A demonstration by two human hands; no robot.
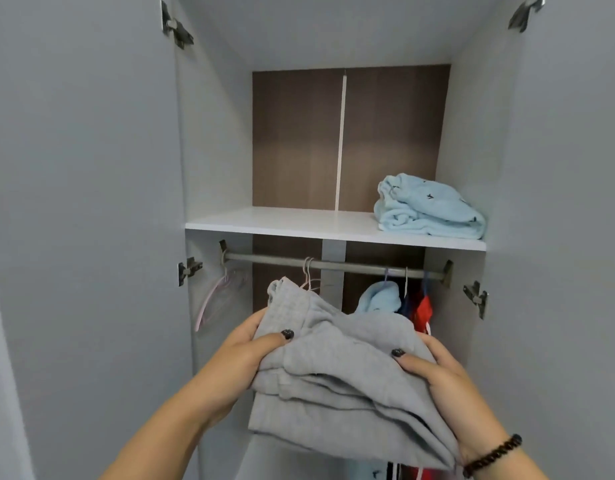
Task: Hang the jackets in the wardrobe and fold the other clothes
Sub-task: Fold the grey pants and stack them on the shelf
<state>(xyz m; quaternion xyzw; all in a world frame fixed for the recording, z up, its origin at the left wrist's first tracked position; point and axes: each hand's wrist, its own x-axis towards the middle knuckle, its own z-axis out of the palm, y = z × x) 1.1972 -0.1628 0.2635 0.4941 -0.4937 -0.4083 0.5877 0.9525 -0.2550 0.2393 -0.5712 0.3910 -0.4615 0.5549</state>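
Both hands grip a folded grey garment (337, 368) at lower centre of the frame, the left hand (243, 351) and right hand (434, 372) clasping opposite ends, thumbs on top. The white shelf (281, 220) lies directly above and beyond it, bare left of the folded blue garment (427, 209).

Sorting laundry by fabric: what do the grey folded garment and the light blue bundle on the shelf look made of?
Grey folded garment: seemingly a matte cotton-type knit, judging by its fine waffle-like texture and soft thick folds.
Light blue bundle: probably fleece or terry, given its fuzzy, plush surface with small dark printed marks.
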